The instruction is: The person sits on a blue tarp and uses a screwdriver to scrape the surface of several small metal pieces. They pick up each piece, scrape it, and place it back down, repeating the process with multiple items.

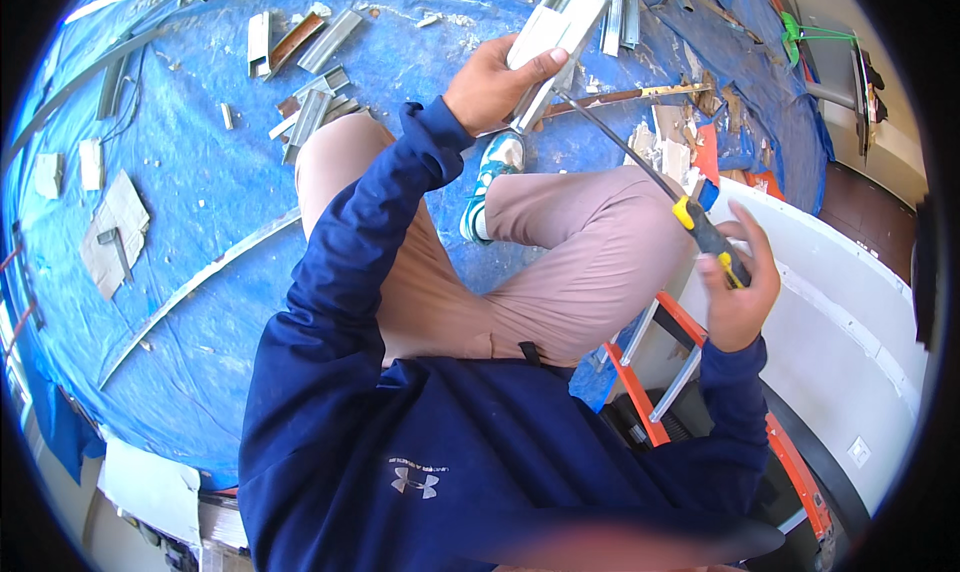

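Observation:
My left hand (499, 81) grips a short piece of metal stud channel (551, 28), which looks pale and has folded edges. In my right hand (739, 279) is a long-shafted screwdriver (712, 242) with a black and yellow handle, held between thumb and fingers. The shaft slants up to the left, and its end meets or overlaps the near edge of the channel; whether they touch cannot be told. Both hands are in front of my bent knees.
Blue plastic sheeting (202, 219) covers the floor. Cut metal channel pieces (330, 41) lie ahead on the left, a hammer (116, 253) on cardboard at far left. Broken drywall (670, 148) lies at right. An orange ladder (637, 396) stands beside me near a white wall (825, 302).

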Demonstrator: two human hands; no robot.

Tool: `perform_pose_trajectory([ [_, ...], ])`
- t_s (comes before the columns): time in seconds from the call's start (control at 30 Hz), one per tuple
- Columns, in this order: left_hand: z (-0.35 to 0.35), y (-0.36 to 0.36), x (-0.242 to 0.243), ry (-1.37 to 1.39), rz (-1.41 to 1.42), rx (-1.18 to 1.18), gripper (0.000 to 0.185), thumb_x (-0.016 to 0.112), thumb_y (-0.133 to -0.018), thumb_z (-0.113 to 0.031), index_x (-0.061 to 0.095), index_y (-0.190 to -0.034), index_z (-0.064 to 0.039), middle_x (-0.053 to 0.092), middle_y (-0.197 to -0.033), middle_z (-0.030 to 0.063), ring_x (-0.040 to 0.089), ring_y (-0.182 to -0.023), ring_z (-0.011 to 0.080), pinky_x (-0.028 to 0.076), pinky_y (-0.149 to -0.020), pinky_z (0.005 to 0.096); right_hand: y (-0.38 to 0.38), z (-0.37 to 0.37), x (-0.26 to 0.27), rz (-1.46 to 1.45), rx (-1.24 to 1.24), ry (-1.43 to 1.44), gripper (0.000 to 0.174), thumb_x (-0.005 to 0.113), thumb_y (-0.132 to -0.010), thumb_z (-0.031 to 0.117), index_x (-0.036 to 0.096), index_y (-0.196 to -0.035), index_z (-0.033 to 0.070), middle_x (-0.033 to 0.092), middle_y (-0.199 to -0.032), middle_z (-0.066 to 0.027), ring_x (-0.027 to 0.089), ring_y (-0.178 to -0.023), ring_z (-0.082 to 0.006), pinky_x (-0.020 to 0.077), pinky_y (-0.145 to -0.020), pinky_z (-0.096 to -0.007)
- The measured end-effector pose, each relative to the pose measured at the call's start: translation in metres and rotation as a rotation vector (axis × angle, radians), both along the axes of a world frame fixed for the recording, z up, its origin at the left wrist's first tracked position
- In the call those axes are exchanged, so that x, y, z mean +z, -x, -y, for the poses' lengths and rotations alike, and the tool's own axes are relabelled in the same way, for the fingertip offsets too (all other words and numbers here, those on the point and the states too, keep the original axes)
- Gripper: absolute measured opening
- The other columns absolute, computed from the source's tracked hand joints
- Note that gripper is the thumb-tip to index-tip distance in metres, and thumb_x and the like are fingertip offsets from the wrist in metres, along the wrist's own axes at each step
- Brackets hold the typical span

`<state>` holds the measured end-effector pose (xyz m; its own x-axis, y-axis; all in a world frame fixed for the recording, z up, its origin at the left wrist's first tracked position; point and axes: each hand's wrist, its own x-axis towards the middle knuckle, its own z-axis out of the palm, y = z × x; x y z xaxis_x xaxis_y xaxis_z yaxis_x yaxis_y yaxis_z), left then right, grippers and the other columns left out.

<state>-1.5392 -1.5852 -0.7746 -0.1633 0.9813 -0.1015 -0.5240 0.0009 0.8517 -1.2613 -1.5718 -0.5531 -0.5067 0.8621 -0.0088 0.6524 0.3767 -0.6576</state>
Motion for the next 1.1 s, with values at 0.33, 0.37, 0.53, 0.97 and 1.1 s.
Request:
perform_pose_trajectory([
  [0.33,0.0,-0.001,-0.004,0.05,0.029,0.004,0.056,0.067,-0.097,-0.047,0.059,-0.118,0.004,0.067,-0.08,0.0081,0.068,-0.062,0.0139,0.055,-0.051,0.0264,-0.007,-0.003,-0.008,0.428,0.549,-0.865,0.044,0.082,-0.073,-0.006,0.072,-0.115,0.002,0.064,-0.107,-0.0137,0.059,-0.084,-0.0163,0.0484,-0.071,-0.0311],
  [0.37,0.0,-0.001,-0.004,0.06,0.063,0.012,0.056,0.067,-0.097,-0.047,0.059,-0.118,0.004,0.067,-0.08,0.008,0.068,-0.062,0.0139,0.055,-0.052,0.0264,-0.008,-0.004,-0.009,0.351,0.447,-0.702,0.042,0.081,-0.074,-0.005,0.072,-0.115,0.001,0.065,-0.105,-0.0139,0.059,-0.083,-0.0166,0.0482,-0.07,-0.0308],
  [0.53,0.001,0.0,-0.004,0.021,-0.006,-0.003,0.055,0.068,-0.097,-0.048,0.06,-0.116,0.003,0.068,-0.079,0.0076,0.068,-0.061,0.0134,0.055,-0.052,0.0269,-0.014,-0.014,-0.007,0.077,-0.263,0.427,0.041,0.08,-0.074,-0.005,0.072,-0.114,0.001,0.066,-0.092,-0.0138,0.064,-0.081,-0.0244,0.0507,-0.076,-0.0317],
  [0.97,-0.001,-0.001,-0.006,0.041,0.14,-0.032,0.052,0.066,-0.097,-0.047,0.059,-0.114,0.002,0.067,-0.079,0.0093,0.068,-0.06,0.0167,0.059,-0.052,0.0313,-0.003,-0.01,-0.006,0.181,0.223,-0.405,0.037,0.079,-0.079,-0.001,0.07,-0.115,-0.001,0.065,-0.086,-0.0101,0.061,-0.075,-0.0223,0.0502,-0.073,-0.0306],
  [1.1,-0.002,-0.002,-0.011,0.045,0.055,0.017,0.053,0.066,-0.097,-0.047,0.059,-0.113,0.003,0.066,-0.08,0.0101,0.069,-0.06,0.0184,0.059,-0.05,0.0337,-0.004,-0.011,-0.005,0.188,-0.039,0.075,0.026,0.073,-0.089,0.006,0.069,-0.112,-0.003,0.062,-0.082,-0.0098,0.059,-0.074,-0.0166,0.0481,-0.068,-0.0314],
])
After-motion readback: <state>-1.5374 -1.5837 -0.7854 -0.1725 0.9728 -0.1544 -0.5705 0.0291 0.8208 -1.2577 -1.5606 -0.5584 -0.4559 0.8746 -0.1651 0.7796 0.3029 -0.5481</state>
